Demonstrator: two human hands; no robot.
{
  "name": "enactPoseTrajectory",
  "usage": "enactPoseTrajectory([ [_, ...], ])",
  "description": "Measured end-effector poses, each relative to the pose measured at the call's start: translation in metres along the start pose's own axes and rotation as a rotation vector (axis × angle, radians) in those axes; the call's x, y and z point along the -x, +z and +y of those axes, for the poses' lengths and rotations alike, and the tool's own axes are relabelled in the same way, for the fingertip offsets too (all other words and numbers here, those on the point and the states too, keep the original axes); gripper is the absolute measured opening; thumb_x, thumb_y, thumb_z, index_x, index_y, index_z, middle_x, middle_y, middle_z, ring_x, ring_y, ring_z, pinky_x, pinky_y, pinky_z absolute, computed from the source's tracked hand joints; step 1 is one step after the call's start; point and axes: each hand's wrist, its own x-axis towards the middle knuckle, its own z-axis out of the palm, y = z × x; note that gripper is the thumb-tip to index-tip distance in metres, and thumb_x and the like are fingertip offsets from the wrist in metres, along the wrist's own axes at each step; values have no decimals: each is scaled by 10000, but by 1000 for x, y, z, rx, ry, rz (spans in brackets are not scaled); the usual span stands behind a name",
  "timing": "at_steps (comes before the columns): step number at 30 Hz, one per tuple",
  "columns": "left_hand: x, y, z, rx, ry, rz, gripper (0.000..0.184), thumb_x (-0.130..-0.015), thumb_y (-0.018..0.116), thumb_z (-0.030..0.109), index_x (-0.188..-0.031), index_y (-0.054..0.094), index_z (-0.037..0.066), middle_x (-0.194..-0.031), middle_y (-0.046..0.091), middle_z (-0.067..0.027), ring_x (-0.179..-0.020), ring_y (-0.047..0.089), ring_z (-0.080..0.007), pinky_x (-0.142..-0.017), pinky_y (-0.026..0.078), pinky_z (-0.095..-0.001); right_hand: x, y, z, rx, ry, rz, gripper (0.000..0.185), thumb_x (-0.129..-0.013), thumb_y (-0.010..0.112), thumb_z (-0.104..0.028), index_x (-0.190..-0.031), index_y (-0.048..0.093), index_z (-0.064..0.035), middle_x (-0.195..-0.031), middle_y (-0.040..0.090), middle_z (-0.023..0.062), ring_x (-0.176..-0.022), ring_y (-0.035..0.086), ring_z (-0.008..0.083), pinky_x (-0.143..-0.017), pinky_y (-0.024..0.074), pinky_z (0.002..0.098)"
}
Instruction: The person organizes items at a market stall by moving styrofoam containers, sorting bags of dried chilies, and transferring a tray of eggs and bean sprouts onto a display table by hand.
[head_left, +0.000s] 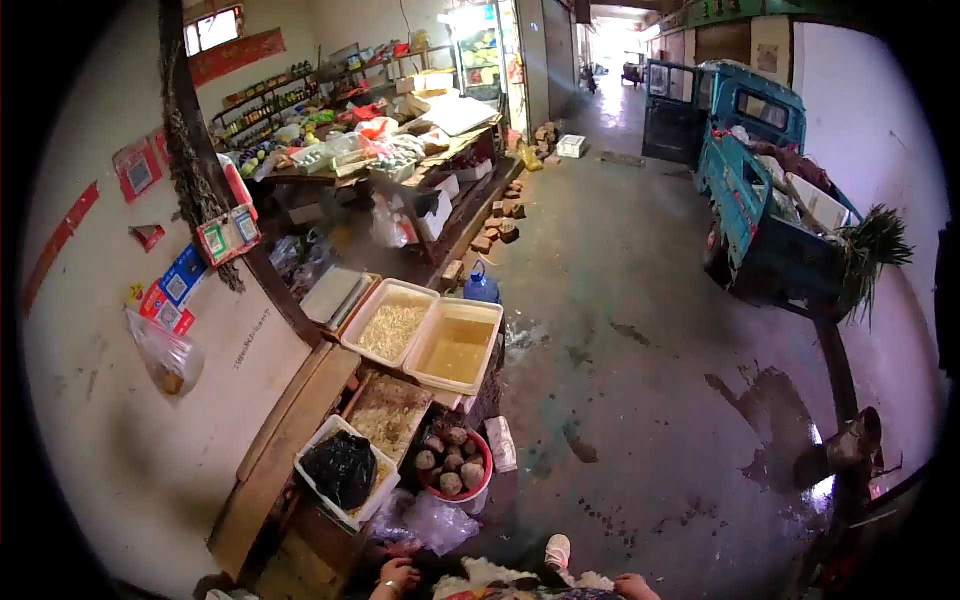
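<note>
My left hand (398,575) is at the bottom edge, its fingers loosely curled with nothing visible in them. Clear plastic bags (440,522) lie just beyond it, beside a red-rimmed tub (487,470) of round brown roots (452,464). A white tray (307,462) nearby holds a black plastic bag (340,470). On the right, my right hand (632,585) is partly cut off by the frame, and its fingers are too small to read. Between both hands show patterned clothing and one light shoe (558,551) on the wet floor.
Two white bins, one of pale sprouts (395,326) and one of yellowish liquid (455,348), stand ahead left near a blue jug (482,285). A produce table (340,178) lies behind. A blue three-wheeled truck (750,190) is parked right. Bricks (497,222) line the walkway.
</note>
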Motion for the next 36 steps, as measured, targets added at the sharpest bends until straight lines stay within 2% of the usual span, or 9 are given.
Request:
enactPoseTrajectory([
  [4,12,113,50,-175,-61,-394,353,-775,544,42,-1124,492,42,-785,607,-110,-589,568,-181,-455,443,-280,-27,-75,-26,-91,212,209,218,-794,549,-100,-999,556,-25,-668,545,82,-535,473,182,-476,401,352],
  [13,38,213,155,-644,286,-306,347,-743,540,57,-1089,555,33,-834,608,-86,-672,593,-138,-554,484,-272,-147,-172,4,-652,144,219,216,-802,491,-30,-1017,490,-46,-707,587,124,-578,600,240,-431,476,358],
  [16,-43,197,123,-614,373,-195,310,-698,592,105,-1000,618,41,-812,640,-75,-674,604,-151,-617,499,-289,-188,-166,-8,-503,204,46,264,-806,495,-5,-1070,491,0,-805,607,166,-656,620,246,-505,514,348],
  [18,-60,207,131,-687,447,-147,282,-687,600,115,-960,644,57,-821,647,-72,-683,605,-156,-641,500,-295,-144,-146,-110,-165,64,121,239,-829,530,-111,-1049,545,-18,-714,559,105,-575,520,200,-513,443,337],
  [20,-26,229,173,-705,209,-53,256,-672,624,203,-903,676,105,-853,657,-58,-719,605,-169,-707,491,-295,-134,-134,-180,60,1,175,240,-839,543,-150,-1039,567,-21,-683,541,83,-548,483,185,-520,417,334],
  [25,-163,258,194,-904,345,-200,397,-638,652,406,-929,675,136,-886,658,-75,-794,615,-210,-741,479,-322,-248,-175,-191,-57,52,147,233,-826,518,-78,-1042,541,5,-754,572,131,-620,549,223,-535,467,344],
  [30,-216,349,339,-761,728,-311,286,-707,595,225,-908,635,25,-863,650,-117,-777,620,-225,-707,488,-328,-356,-233,-181,-255,21,190,235,-814,492,-6,-1045,515,31,-826,603,179,-692,614,261,-551,516,354],
  [32,-196,400,414,-340,305,-285,249,-737,542,80,-969,588,3,-734,617,-93,-632,595,-188,-559,488,-321,-387,-249,-188,-332,13,202,198,-816,483,-6,-1006,518,38,-824,610,182,-679,622,265,-534,520,350],
  [36,-187,477,530,-350,293,-245,256,-764,493,55,-1014,545,29,-759,612,-84,-591,588,-144,-480,460,-285,-413,-275,-249,-353,59,203,128,-826,466,-39,-911,532,30,-773,604,162,-604,597,247,-478,498,333],
])
